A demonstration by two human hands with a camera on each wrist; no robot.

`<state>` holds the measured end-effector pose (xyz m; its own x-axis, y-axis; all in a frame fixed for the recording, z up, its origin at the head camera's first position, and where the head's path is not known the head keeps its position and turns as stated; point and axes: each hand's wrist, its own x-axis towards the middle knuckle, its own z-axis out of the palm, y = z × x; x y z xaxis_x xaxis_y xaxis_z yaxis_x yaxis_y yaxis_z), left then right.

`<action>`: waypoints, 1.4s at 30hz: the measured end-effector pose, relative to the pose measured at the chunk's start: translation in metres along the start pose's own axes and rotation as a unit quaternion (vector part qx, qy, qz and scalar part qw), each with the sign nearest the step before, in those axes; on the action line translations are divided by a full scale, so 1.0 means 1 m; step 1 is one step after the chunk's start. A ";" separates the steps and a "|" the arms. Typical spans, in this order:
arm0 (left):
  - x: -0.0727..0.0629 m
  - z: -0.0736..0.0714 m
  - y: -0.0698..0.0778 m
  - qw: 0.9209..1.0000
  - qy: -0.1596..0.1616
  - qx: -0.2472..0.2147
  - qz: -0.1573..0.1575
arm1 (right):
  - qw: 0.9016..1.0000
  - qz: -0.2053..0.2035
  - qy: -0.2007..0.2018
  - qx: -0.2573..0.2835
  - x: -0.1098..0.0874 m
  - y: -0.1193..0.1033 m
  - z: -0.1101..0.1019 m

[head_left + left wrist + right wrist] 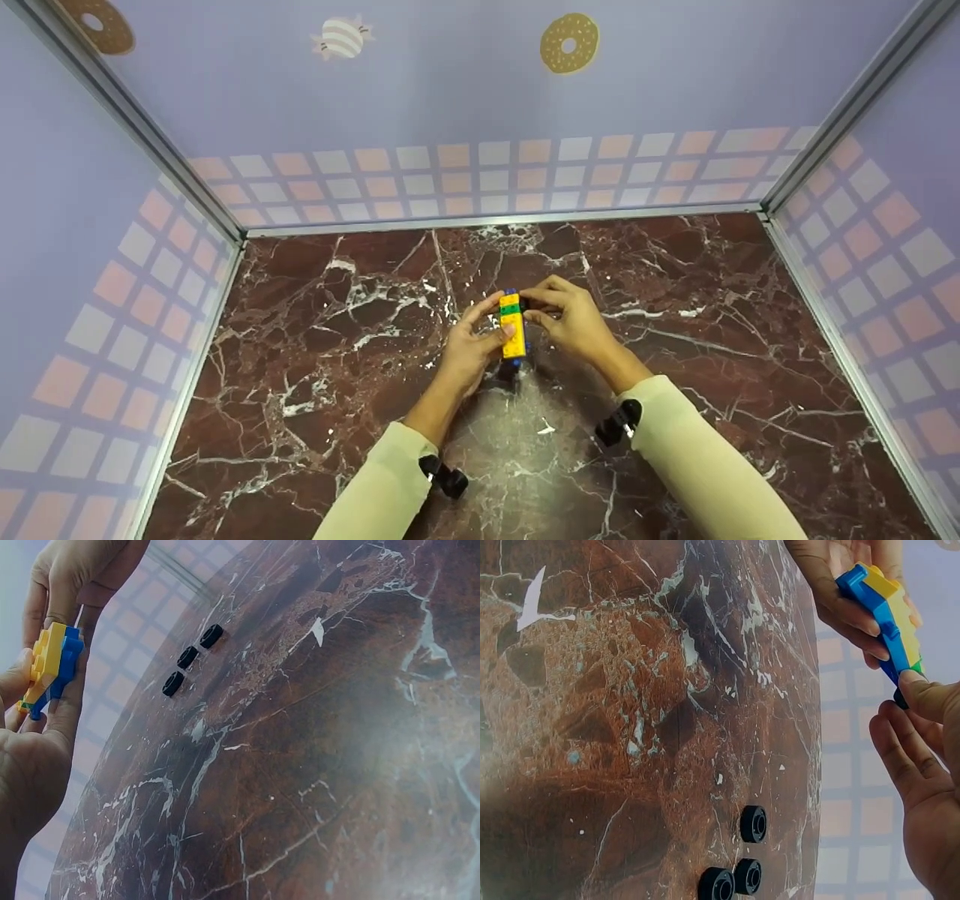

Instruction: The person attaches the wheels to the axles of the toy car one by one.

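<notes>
A toy brick car [513, 337] with yellow and green bricks on a blue base is held above the table. My left hand [466, 351] grips it, thumb on the yellow top and fingers along the side and under the blue base [69, 656]. From the other side, my right hand [574, 319] pinches a small black wheel [901, 698] against the car's blue side, near the green brick [916, 668]. Fingers partly cover this wheel, so I cannot tell whether it sits on its axle. Three loose black wheels [754, 824] lie on the table below.
The table [337, 420] has a dark red marbled top with white veins. Lilac panels with pink and white squares stand at the back [457, 90], left and right, joined by metal edge strips [420, 225]. Each sleeve carries a black wrist camera [619, 422].
</notes>
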<state>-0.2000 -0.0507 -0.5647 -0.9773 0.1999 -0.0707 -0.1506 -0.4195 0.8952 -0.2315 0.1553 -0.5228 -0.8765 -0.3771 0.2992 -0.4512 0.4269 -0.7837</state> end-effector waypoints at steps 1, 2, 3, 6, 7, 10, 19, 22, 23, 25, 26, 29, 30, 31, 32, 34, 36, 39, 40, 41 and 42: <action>0.001 0.000 0.001 1.000 -0.002 -0.002 0.001 | 1.000 0.003 0.000 -0.001 0.001 -0.001 -0.001; 0.001 0.001 0.001 1.000 -0.003 -0.004 0.002 | 1.000 0.004 0.001 -0.003 0.001 -0.002 -0.002; 0.002 0.001 0.001 1.000 -0.003 -0.005 0.002 | 1.000 0.004 0.002 -0.004 0.002 -0.002 -0.002; 0.002 0.002 0.002 1.000 -0.002 -0.004 0.004 | 1.000 0.000 0.001 -0.007 0.001 -0.001 -0.003; 0.002 0.002 0.002 1.000 -0.001 -0.004 0.003 | 1.000 -0.004 0.001 -0.008 0.001 0.000 -0.003; 0.000 0.001 0.001 1.000 -0.001 -0.003 0.003 | 1.000 -0.011 -0.003 -0.010 -0.002 0.003 -0.003; -0.001 -0.001 -0.001 1.000 0.012 -0.004 0.007 | 0.998 -0.024 -0.018 -0.060 -0.014 0.018 -0.010; -0.001 0.000 0.000 1.000 0.012 -0.007 0.009 | 0.994 -0.044 -0.026 -0.098 -0.018 0.025 -0.015; 0.000 0.000 0.000 1.000 0.013 -0.009 0.010 | 0.992 -0.048 -0.030 -0.110 -0.019 0.027 -0.016; -0.001 0.000 0.001 1.000 0.013 -0.012 0.011 | 0.989 -0.052 -0.038 -0.134 -0.021 0.032 -0.020; 0.000 0.000 0.002 1.000 0.013 -0.014 0.012 | 0.987 -0.052 -0.040 -0.143 -0.023 0.034 -0.021; -0.001 -0.001 0.003 1.000 0.010 -0.013 0.014 | 0.984 -0.049 -0.044 -0.168 -0.028 0.039 -0.026; -0.002 -0.001 0.003 1.000 0.009 -0.013 0.015 | 0.982 -0.047 -0.044 -0.175 -0.030 0.040 -0.027; -0.002 -0.001 0.003 1.000 0.007 -0.012 0.015 | 0.982 -0.044 -0.045 -0.180 -0.032 0.042 -0.029; -0.002 -0.001 0.003 1.000 0.006 -0.012 0.016 | 0.981 -0.043 -0.045 -0.183 -0.034 0.043 -0.030; -0.003 -0.001 0.003 1.000 0.007 -0.011 0.016 | 0.980 -0.040 -0.047 -0.192 -0.037 0.047 -0.032; -0.003 0.000 0.003 1.000 0.008 -0.011 0.015 | 0.977 -0.039 -0.049 -0.202 -0.041 0.051 -0.035; -0.005 0.000 0.004 1.000 0.011 -0.011 0.011 | 0.974 -0.034 -0.052 -0.219 -0.047 0.057 -0.037; -0.005 0.000 0.004 1.000 0.011 -0.011 0.009 | 0.973 -0.031 -0.053 -0.224 -0.049 0.058 -0.038; -0.005 0.000 0.004 1.000 0.011 -0.010 0.009 | 0.972 -0.028 -0.054 -0.229 -0.051 0.060 -0.038; -0.006 -0.001 0.004 1.000 0.012 -0.010 0.008 | 0.971 -0.023 -0.057 -0.231 -0.053 0.061 -0.039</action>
<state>-0.1953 -0.0543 -0.5611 -0.9829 0.1721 -0.0661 -0.1367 -0.4398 0.8876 -0.2193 0.2334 -0.5655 -0.8408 -0.4825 0.2455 -0.5403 0.7201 -0.4353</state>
